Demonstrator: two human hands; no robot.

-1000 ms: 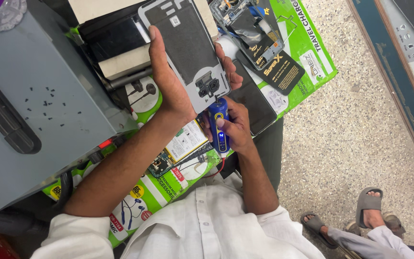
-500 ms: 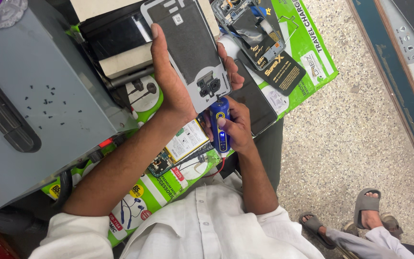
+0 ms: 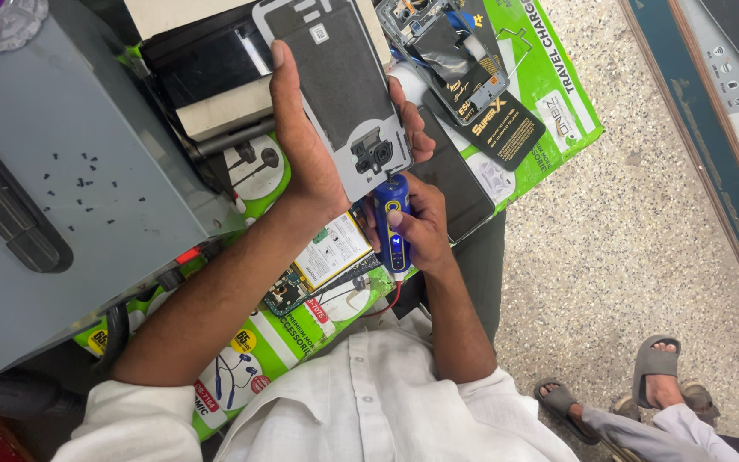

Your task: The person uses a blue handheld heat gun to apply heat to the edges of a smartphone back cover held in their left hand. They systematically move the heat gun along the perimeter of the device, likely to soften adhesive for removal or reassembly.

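a: what does the left hand (image 3: pixel 305 158) have?

b: its grip is closed around a phone back panel (image 3: pixel 335 81), dark grey inside, with the camera module (image 3: pixel 373 156) at the lower end. the thumb side runs up one long edge and the fingertips curl over the other, so the panel is pinched by its edges and its inner face stays bare. it's lifted off the table (image 3: pixel 558 94) and tilted toward the person, probably to bring the camera end close.

a: and the right hand (image 3: pixel 416 227)?

b: gripping a small blue electric screwdriver (image 3: pixel 393 221), wrapped low like a pen. the tip points up and meets the panel just beside the camera module.

a: what's lying about?

b: under the wrists, a circuit board (image 3: pixel 285 293) and a white-labelled battery (image 3: pixel 332 250) lie on green printed packaging. a dark phone (image 3: pixel 455 184) lies just right of the hands, and an opened phone frame (image 3: pixel 438 43) farther up. tiny black screws (image 3: pixel 83 181) are scattered on the grey box (image 3: pixel 53 257) to the left, well apart from the hands.

a: anyone else?

b: only sandalled feet (image 3: pixel 656 368) on the floor.
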